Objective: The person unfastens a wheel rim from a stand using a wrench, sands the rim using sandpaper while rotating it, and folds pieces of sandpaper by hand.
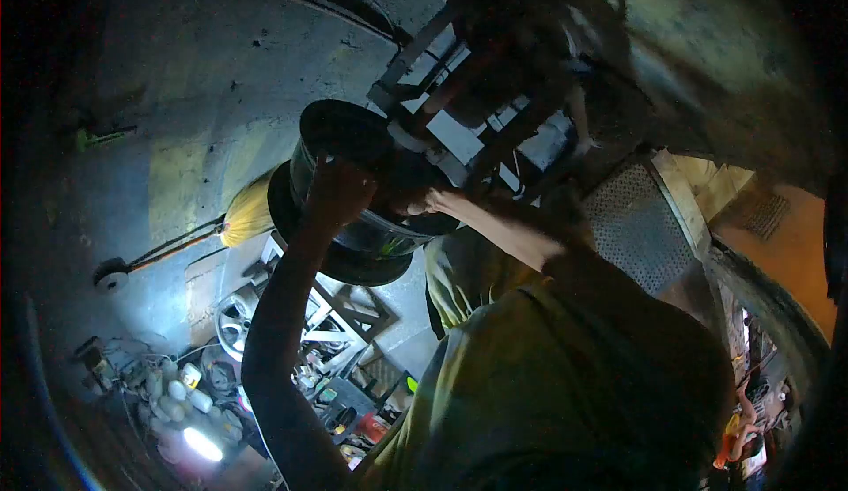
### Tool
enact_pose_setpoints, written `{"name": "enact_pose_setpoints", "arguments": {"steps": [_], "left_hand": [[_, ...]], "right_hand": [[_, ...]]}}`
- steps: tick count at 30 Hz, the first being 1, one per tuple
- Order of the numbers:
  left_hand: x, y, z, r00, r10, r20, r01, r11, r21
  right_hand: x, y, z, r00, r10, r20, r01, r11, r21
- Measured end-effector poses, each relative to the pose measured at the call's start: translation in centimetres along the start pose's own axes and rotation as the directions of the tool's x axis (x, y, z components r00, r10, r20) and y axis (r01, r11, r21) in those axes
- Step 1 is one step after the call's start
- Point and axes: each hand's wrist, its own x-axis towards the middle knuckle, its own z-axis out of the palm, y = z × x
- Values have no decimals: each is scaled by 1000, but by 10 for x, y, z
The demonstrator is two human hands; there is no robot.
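Observation:
A dark steel wheel rim (pixel 305 173) is tilted in front of my body, with its wide flanges and barrel showing. My left hand (pixel 340 192) is closed over the near edge of the rim, its knuckles up. Beside it, my right hand (pixel 413 201) reaches across from the right with its fingers curled at the rim's edge. Shadow hides the fingertips of both hands. Just beyond the rim stands a dark metal machine frame (pixel 477 124). A grey rod-like part of it comes close to the rim; whether they touch I cannot tell.
A yellow bundle (pixel 250 213) on a stick lies left of the rim. Below are a silver wheel (pixel 234 323), several pale bottles (pixel 177 394) and a bright lamp (pixel 203 444). A perforated metal panel (pixel 640 213) stands at right. Another person (pixel 735 434) appears at the lower right.

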Motion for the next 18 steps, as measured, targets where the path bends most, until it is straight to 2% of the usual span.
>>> {"name": "enact_pose_setpoints", "arguments": {"steps": [2,4,5,6,8,10,11,13,14,15,16,17,18], "left_hand": [[5,-7,3,999,-19,-46,18,1000,-23],[8,-13,5,996,75,43,-78,993,89],[9,-18,8,996,83,44,-86,992,92],[13,-23,14,997,79,16,-79,995,53],[17,-24,13,997,73,-9,-73,997,13],[22,-22,10,987,55,-149,-56,998,-3],[26,-21,6,986,53,-156,-54,999,-3],[25,-18,-3,997,48,56,-46,998,-40],[22,-9,-25,998,44,55,-41,998,-41],[19,8,-60,989,-144,-21,133,953,-272],[13,22,-81,939,-340,-48,273,823,-499],[7,30,-85,936,-350,-42,282,816,-504],[3,37,-89,897,-424,-129,295,789,-539]], "right_hand": [[-6,-13,-11,999,6,-42,-8,998,-57],[-3,-1,-2,997,4,-74,-9,998,-67],[9,26,12,998,34,51,-46,968,248],[16,41,16,984,18,179,-112,843,526],[15,38,12,987,17,159,-84,901,426],[11,30,2,985,34,170,-91,938,335],[6,24,-4,980,47,194,-107,945,310],[-6,5,-21,961,98,258,-163,956,242],[-14,-4,-37,943,147,298,-212,957,199],[-23,-14,-55,915,213,343,-277,949,150],[-28,-22,-72,878,280,388,-345,933,106],[-27,3,-68,888,318,332,-350,936,41],[-31,19,-73,899,241,365,-330,922,204]]}}
